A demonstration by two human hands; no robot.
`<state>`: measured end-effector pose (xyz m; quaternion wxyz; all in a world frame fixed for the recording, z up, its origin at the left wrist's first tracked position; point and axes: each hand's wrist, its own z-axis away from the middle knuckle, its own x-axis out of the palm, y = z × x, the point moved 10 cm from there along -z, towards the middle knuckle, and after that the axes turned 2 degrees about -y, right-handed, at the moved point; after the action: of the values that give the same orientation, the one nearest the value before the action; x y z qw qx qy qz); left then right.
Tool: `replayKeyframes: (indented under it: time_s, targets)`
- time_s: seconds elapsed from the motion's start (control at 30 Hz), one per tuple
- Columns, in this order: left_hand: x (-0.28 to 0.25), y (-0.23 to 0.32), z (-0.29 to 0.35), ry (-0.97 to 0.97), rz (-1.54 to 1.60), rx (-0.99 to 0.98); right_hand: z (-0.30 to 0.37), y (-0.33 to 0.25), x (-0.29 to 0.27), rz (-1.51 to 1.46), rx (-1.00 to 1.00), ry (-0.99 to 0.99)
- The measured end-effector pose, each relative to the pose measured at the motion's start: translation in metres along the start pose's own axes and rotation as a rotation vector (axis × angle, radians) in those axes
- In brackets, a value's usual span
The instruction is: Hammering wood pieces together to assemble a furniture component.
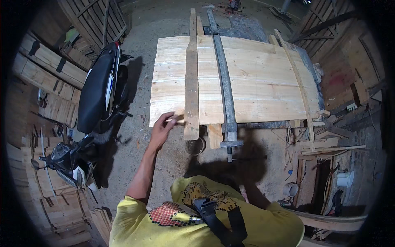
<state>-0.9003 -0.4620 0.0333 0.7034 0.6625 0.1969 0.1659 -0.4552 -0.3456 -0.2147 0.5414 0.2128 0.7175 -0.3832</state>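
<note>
My left hand [163, 124] is at the near left edge of a panel of pale boards [259, 82]. Its fingers close on a small wooden block [179, 117], tucked against the side of a long wooden batten [191, 78]. The batten lies across the panel and sticks out past its near edge. To its right a grey metal bar clamp [222, 78] spans the panel, its screw end towards me. My right hand [247, 181] hangs low in dark shadow near my body, its fingers too dim to make out.
A thinner wooden strip [297, 74] crosses the panel's right side. A wood end [214, 136] juts out beneath the near edge. On the left stand a black motorbike [98, 90] and stacked boards [61, 61]. A white bucket [345, 179] and timber offcuts lie at right.
</note>
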Motion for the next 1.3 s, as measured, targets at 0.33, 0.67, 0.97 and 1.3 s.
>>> replayKeyframes:
  time_s: [0.33,0.67,0.97,1.3]
  targets:
    - [0.008,-0.005,0.022,0.218,0.020,-0.019,-0.038,-0.087,-0.161,-0.905,0.115,0.237]
    - [0.132,0.008,-0.005,0.152,0.101,-0.103,-0.069,-0.118,-0.019,-1.656,0.500,-0.534]
    - [0.226,0.003,-0.161,0.164,-0.030,-0.154,-0.094,-0.107,-0.143,-1.407,0.414,-0.567]
    - [0.310,0.025,-0.263,0.194,0.239,-0.072,-0.142,-0.020,-0.282,-0.923,0.421,-0.262]
